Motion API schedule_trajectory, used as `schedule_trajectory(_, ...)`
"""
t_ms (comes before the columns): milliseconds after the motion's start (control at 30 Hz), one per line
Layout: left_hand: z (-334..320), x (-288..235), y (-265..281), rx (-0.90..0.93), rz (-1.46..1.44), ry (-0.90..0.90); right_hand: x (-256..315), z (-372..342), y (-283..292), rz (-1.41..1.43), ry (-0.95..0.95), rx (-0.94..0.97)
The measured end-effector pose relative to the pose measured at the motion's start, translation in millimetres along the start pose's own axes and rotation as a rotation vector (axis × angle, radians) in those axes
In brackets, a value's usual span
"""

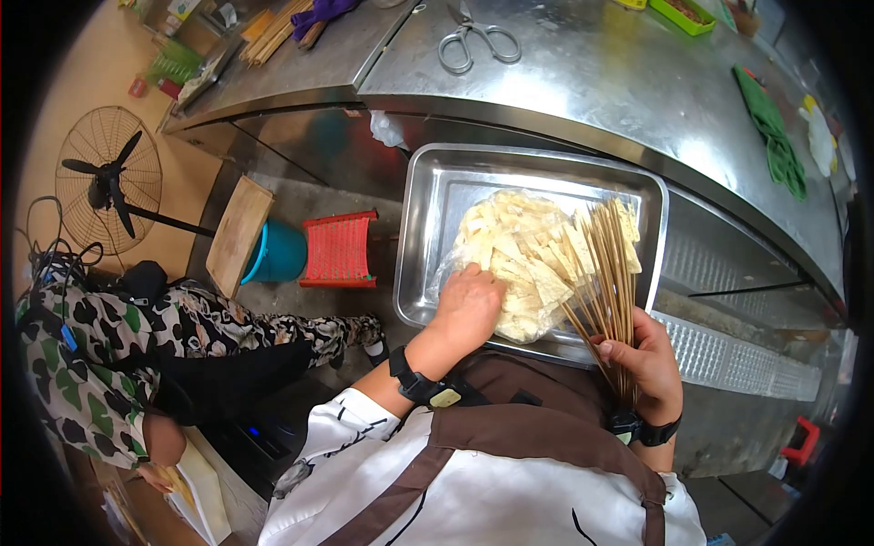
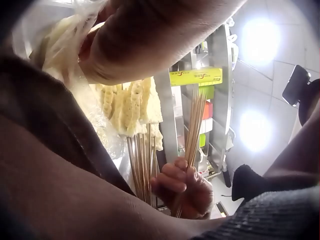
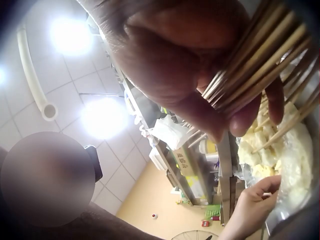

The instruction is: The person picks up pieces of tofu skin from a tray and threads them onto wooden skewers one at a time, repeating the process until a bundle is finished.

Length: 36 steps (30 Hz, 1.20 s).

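Note:
A clear plastic bag of pale yellow, spongy food pieces point(image 1: 519, 250) lies in a steel tray point(image 1: 421, 196). My left hand point(image 1: 471, 305) is at the bag's near left side, fingers curled in against the plastic; the left wrist view shows film point(image 2: 75, 45) beside the fingers, and exactly what they pinch is partly hidden. My right hand point(image 1: 645, 359) grips a bundle of thin wooden sticks point(image 1: 612, 282) near their lower ends, right of the bag. Several sticks carry food pieces point(image 2: 132, 107) at their far ends. In the right wrist view, sticks point(image 3: 265, 55) cross the palm.
A steel counter point(image 1: 583, 82) runs beyond the tray, with scissors point(image 1: 469, 44) and a green cloth point(image 1: 772, 136) on it. At left are a red stool point(image 1: 339, 250), a teal bucket point(image 1: 280, 253), a fan point(image 1: 109, 182) and a person in camouflage clothing point(image 1: 91, 364).

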<state>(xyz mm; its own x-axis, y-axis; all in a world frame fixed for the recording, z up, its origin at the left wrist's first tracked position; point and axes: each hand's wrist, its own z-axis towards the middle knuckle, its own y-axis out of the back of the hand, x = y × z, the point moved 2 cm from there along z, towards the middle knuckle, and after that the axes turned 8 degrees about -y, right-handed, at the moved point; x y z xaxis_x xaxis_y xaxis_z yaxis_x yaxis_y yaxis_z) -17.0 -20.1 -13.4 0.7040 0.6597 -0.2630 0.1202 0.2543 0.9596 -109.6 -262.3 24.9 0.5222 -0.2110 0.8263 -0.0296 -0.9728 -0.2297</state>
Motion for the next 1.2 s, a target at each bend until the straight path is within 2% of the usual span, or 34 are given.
schedule_trajectory(133, 0, 0, -4, -0.062, -0.001, 0.006, -2, 0, 4, -0.009, 0.003, 0.017)
schedule_trajectory(233, -3, -1, 10, -0.091, -0.042, 0.091, -1, -1, 1, 0.053, 0.015, 0.024)
schedule_trajectory(300, -3, -1, 24, -0.075, -0.248, 0.204, -1, -1, 0, 0.069, 0.038, -0.045)
schedule_trajectory(333, -3, 3, 20, -0.08, -0.245, 0.204, -1, -1, 0, 0.067, 0.042, -0.042)
schedule_trajectory(400, -1, 13, 13, -0.177, -1.003, 0.424, 1, 0, -2, 0.054, 0.046, -0.039)
schedule_trajectory(433, 2, 12, 17, -0.184, -1.002, 0.421, 0, 0, -1, 0.05, 0.051, -0.036)
schedule_trajectory(500, 11, 6, 27, -0.32, -1.596, 0.534, -4, 2, 2, 0.047, 0.01, 0.026)
schedule_trajectory(633, 26, 4, 25, -0.413, -1.829, 0.528, -3, 4, -3, 0.071, -0.007, 0.028)
schedule_trajectory(767, 35, 3, 24, -0.416, -1.903, 0.478, -7, 7, -1, 0.039, -0.022, 0.045)
schedule_trajectory(933, 36, 1, 20, -0.506, -1.832, 0.377, -6, 8, -1, 0.026, -0.009, 0.06)
schedule_trajectory(1000, 33, 1, 26, -0.506, -1.596, 0.386, -9, 9, 0, 0.045, 0.004, 0.072)
schedule_trajectory(1133, 28, 2, 32, -0.397, -1.444, 0.448, -6, 7, -2, 0.074, -0.018, 0.051)
schedule_trajectory(1200, 30, -2, 32, -0.501, -1.531, 0.299, -4, 7, -4, 0.077, -0.021, 0.051)
